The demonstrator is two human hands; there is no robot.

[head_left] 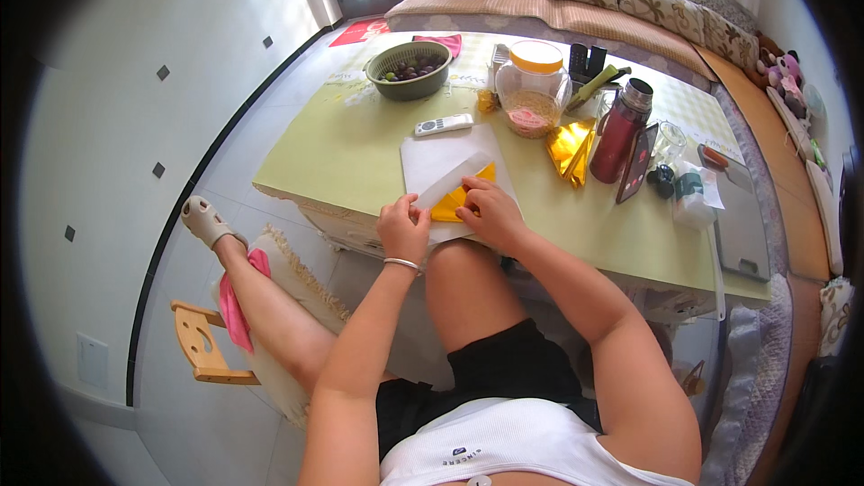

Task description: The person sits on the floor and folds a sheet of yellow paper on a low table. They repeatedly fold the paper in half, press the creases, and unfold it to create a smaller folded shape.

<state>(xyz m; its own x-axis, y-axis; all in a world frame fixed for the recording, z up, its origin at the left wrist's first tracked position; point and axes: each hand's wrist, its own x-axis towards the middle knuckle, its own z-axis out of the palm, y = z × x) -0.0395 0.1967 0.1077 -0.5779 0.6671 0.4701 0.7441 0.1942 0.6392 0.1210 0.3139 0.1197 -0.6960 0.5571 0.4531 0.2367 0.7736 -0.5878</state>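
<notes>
Two bare hands met at the near edge of the table (pixel 333 157), with the gold paper (pixel 448 208) between them, on a white sheet (pixel 438 157). The paper's long axis ran aslant, from the left hand (pixel 404 227) at its near-left end up toward the far right; a pale strip showed along its far-left side. The left hand was closed to a narrow pinch, thumb against curled fingers, on that near-left corner. The right hand (pixel 490 214) was the closer to the gold face, its bent fingers and thumb lying over it from the right; whether they gripped the paper or merely pressed it could not be told at this scale. Beyond the right hand, a gold foil piece (pixel 571 151) stood beside the flask (pixel 619 130), well apart from both hands.
</notes>
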